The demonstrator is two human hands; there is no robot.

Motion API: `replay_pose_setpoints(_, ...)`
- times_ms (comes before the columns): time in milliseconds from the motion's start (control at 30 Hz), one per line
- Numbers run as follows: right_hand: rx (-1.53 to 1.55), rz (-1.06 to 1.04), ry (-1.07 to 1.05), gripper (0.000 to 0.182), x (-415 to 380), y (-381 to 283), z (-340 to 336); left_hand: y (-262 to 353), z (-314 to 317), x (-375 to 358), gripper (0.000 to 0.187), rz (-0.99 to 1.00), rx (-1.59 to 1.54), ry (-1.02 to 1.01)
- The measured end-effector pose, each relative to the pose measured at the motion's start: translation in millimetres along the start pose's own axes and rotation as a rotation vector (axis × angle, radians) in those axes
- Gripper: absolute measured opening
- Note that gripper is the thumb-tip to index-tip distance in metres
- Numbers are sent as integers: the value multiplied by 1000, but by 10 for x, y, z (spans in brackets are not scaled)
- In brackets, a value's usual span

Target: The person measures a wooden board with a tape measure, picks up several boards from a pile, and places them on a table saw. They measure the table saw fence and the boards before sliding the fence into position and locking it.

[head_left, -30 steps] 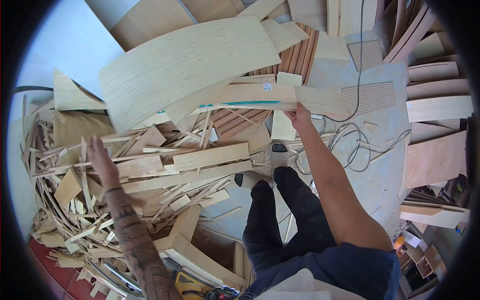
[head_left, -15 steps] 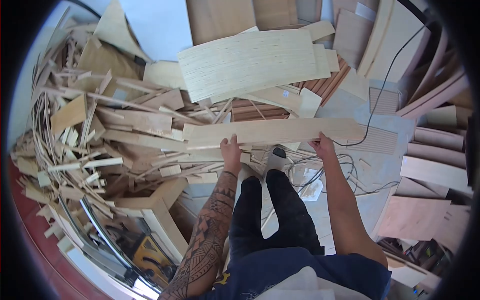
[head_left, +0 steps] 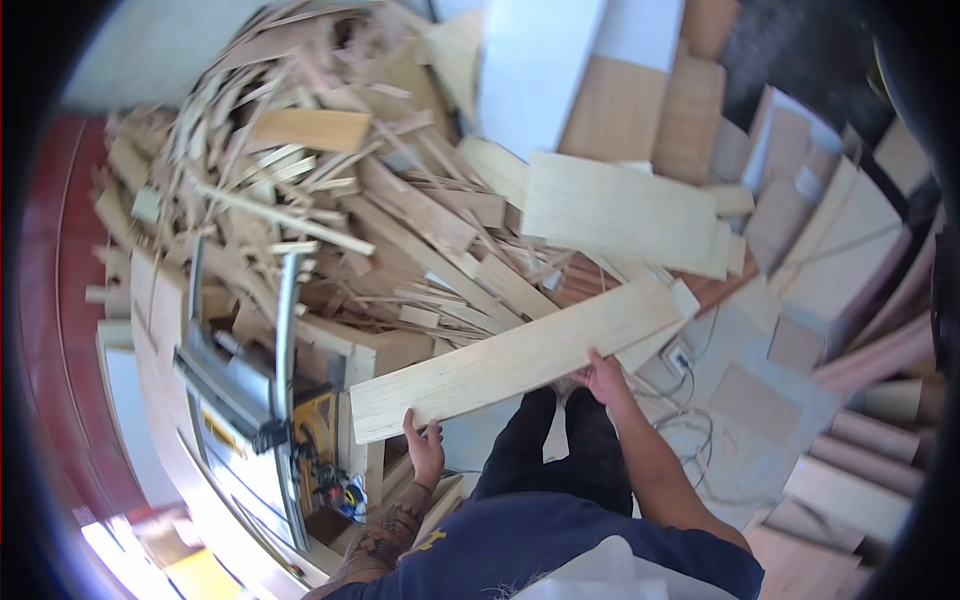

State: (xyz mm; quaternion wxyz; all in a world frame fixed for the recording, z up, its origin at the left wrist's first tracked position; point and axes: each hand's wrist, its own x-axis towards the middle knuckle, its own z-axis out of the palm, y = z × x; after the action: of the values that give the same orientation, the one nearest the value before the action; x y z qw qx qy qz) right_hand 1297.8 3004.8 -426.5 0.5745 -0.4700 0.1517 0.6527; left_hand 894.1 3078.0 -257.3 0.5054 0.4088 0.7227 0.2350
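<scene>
A long, pale wooden board stretches in front of my body, tilted with its right end higher in the view. My left hand grips its lower edge near the left end, fingertips showing at the edge. Further right, my right hand holds the same edge, thumb on top and the other fingers partly hidden beneath. Behind the board lies a wide, pale plywood sheet, on top of reddish-brown slats.
A big heap of wood offcuts fills the left and back. Close on my left stands a saw table with metal rails and a yellow saw part. Cables lie on the floor at right, near stacked panels.
My view has turned left, bringing the saw table nearer the middle. The board has gone from nearly level to slanted, and my left hand is now nearer its left end.
</scene>
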Motion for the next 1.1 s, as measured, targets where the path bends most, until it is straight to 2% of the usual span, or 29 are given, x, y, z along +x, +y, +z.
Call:
replay_pose_setpoints(67,-10,-14,-62,30,-359,-19,473,164,-300,-373,66,-22,-60,93)
replay_pose_setpoints(200,-103,-20,-249,37,-724,-70,909,143,-648,-931,65,-13,-232,297)
replay_pose_setpoints(367,-323,96,-391,44,-1000,-432,1442,-94,-628,-1753,71,81,-487,577)
replay_pose_setpoints(500,-466,74,-490,46,-1125,-554,1946,154,-619,-2428,76,117,-556,635)
replay_pose_setpoints(567,-528,105,-511,46,-1278,-438,2293,147,-732,-2639,78,165,-588,718)
replay_pose_setpoints(667,-514,160,-655,46,-1515,-29,2831,51,-1125,-2792,81,216,-595,876)
replay_pose_setpoints(700,-545,108,-707,47,-1778,95,3088,50,-1280,-2856,80,251,-568,954)
replay_pose_setpoints(733,-574,57,-760,47,-1935,258,3343,27,-1503,-2933,80,243,-584,990)
replay_pose_setpoints(800,-571,54,-791,47,-1973,589,3711,-99,-2054,-3163,75,71,-243,1066)
replay_pose_setpoints(933,-547,-53,-850,46,-2204,1164,4457,-965,-3331,-3347,58,123,-233,1358)
replay_pose_setpoints(1000,-546,-112,-866,46,-2170,1455,4750,-1295,-4121,-3401,48,15,-22,1466)
replay_pose_setpoints(1100,-571,-207,-818,45,-2201,1887,5222,-1877,-5325,-3139,40,54,101,1473)
